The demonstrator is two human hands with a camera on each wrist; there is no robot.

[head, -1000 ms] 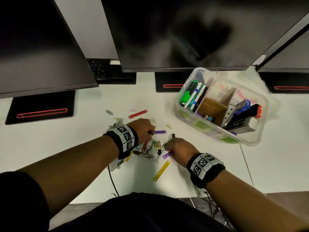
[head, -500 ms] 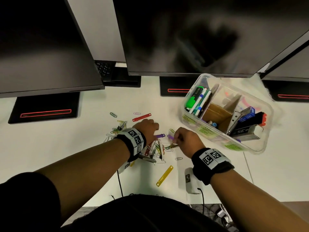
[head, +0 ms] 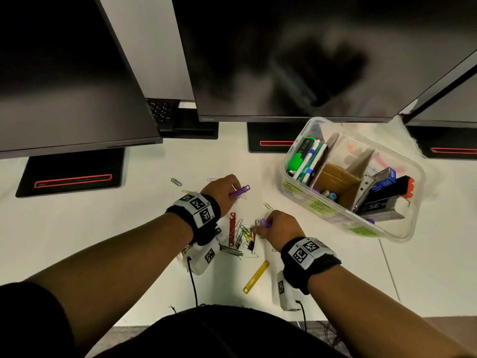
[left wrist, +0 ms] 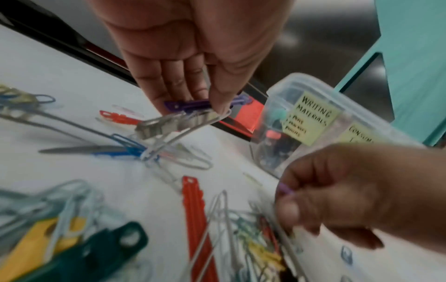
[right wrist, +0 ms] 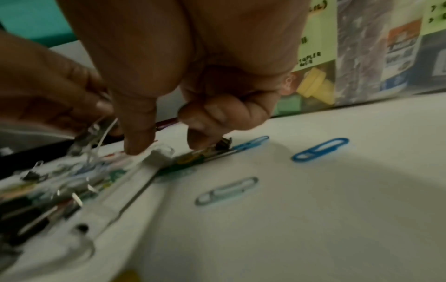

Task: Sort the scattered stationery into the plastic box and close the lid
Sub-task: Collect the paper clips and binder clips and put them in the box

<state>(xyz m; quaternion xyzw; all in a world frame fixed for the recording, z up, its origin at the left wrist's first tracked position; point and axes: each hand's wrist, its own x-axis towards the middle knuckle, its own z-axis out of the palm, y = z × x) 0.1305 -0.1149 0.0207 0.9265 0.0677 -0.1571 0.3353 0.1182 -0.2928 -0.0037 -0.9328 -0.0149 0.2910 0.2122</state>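
Coloured paper clips and plastic fastener strips lie in a heap on the white desk. My left hand hovers above the heap's far side and pinches a purple fastener strip, with a metal clip hanging under it. My right hand is at the heap's right edge, fingers curled round another purple strip while thumb and fingertips press into the clips. The open clear plastic box stands to the right, holding markers and a stapler. No lid shows.
A red strip and a yellow strip lie near the heap. Loose clips lie scattered around. Three dark monitors overhang the desk's back. White wrist-camera units with cables hang below both wrists.
My left hand has lifted a purple strip off the desk and moved slightly back. My right hand, still holding its purple strip, has reached back down to the heap's edge.
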